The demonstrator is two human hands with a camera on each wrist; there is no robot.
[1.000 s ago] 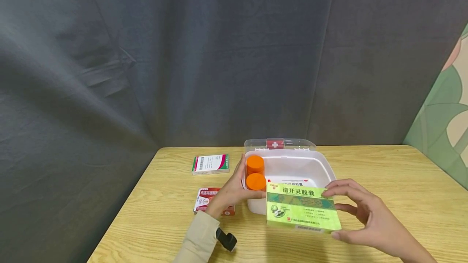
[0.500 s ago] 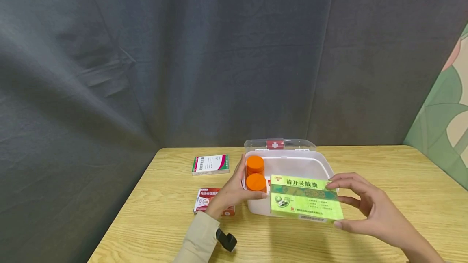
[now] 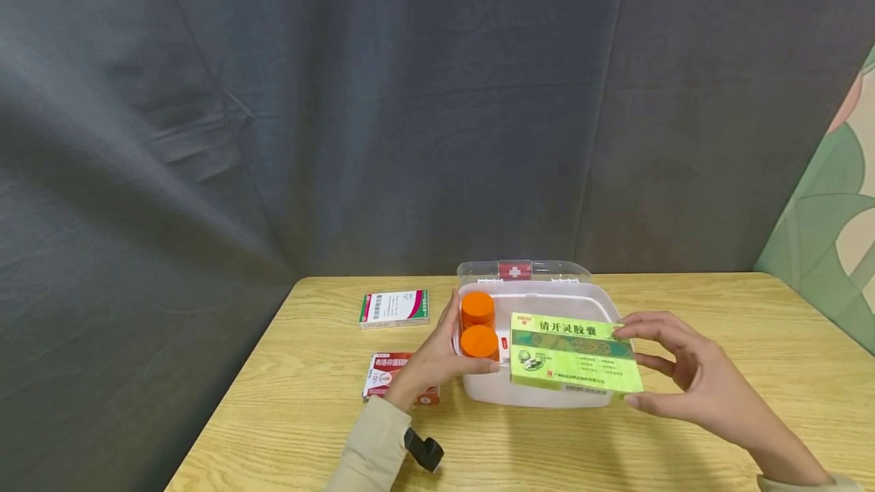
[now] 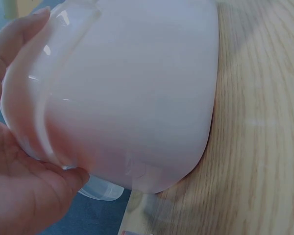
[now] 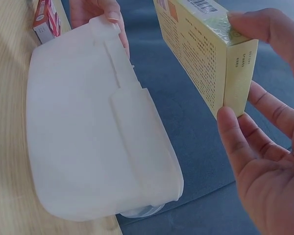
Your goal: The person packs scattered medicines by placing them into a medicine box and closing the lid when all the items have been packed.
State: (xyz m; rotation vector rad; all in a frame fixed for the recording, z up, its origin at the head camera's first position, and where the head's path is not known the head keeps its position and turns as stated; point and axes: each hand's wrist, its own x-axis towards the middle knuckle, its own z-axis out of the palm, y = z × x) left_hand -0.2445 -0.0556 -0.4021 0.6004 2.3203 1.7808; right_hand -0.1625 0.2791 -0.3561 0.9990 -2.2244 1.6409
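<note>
A white translucent first-aid box [image 3: 560, 398] stands on the table with its top uncovered. My left hand [image 3: 434, 359] holds its left rim, thumb at the front and fingers along the side; the left wrist view shows that hand [image 4: 29, 191] around the box's corner. Two orange-capped bottles [image 3: 479, 341] stand inside at the left. My right hand [image 3: 690, 382] pinches the right end of a green medicine carton [image 3: 574, 355], tilted over the box's front rim. In the right wrist view the carton [image 5: 201, 58] sits between thumb and fingertips, apart from the box wall.
Left of the box, a red-and-white medicine carton [image 3: 383, 378] lies partly behind my left hand. Farther back lies a white carton with green and magenta ends [image 3: 394, 307]. A clear lid with a red cross label [image 3: 547, 270] is behind the box. A dark curtain [image 3: 437, 112] hangs beyond the wooden table [image 3: 287, 416].
My right hand has carried the green carton up, back and slightly right, from in front of the box to over its front rim. My left hand stays on the rim.
</note>
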